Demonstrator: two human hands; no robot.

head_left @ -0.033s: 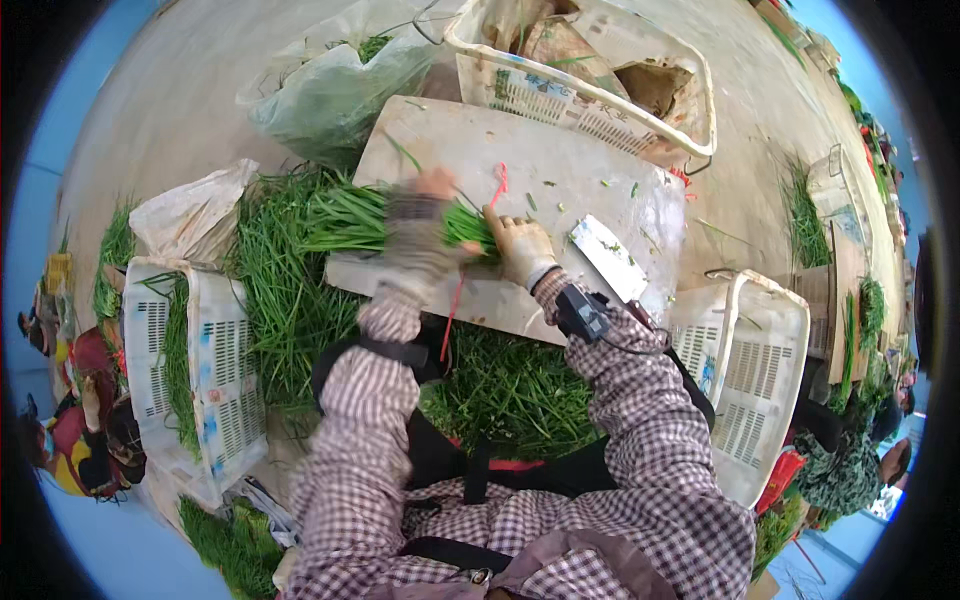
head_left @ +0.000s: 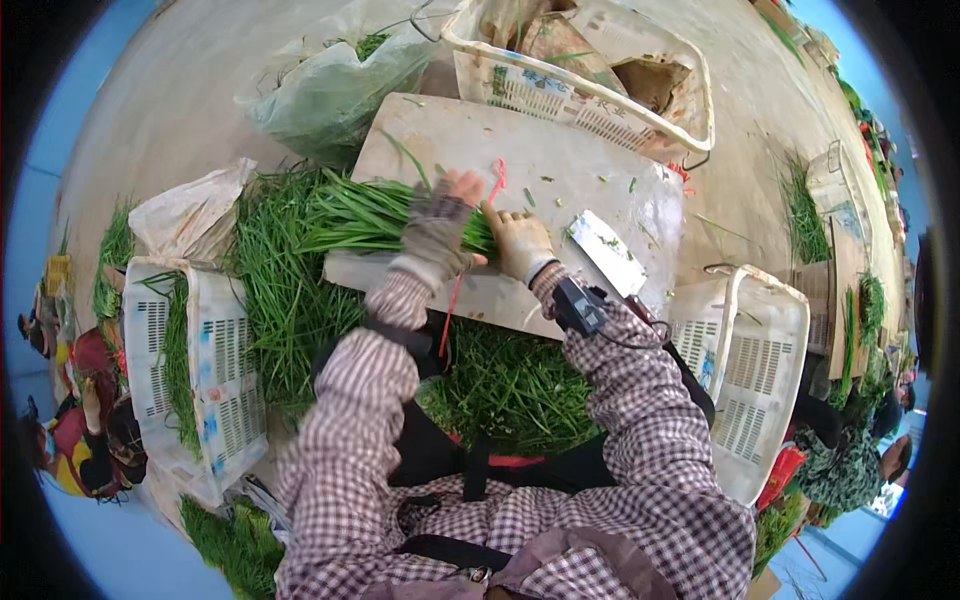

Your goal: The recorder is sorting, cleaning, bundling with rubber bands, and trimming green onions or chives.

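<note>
A bundle of long green chives [head_left: 355,218] lies across the left half of a pale, worn board [head_left: 590,155]. My left hand [head_left: 448,218], in a grey-brown fingerless glove, lies over the bundle near its right end, fingers on the far side and thumb on the near side. Against that right end, my right hand [head_left: 522,245], in a cream glove, is closed with its fingers at the stalk ends. A red tie strip [head_left: 498,178] runs under the bundle; its other end hangs over the board's near edge. Right of my right hand lies a flat whitish rectangular piece [head_left: 608,252] with green scraps on it.
Loose chives [head_left: 285,290] are heaped left of the board, and more greens [head_left: 510,390] lie below its near edge. White plastic crates stand at left [head_left: 230,400], right [head_left: 750,370] and far side [head_left: 580,95]. A translucent bag [head_left: 330,105] sits at far left. Other people work at both rims.
My left hand, smeared by motion before, now shows sharply, slightly farther right and lower on the bundle. My right hand has hardly moved.
</note>
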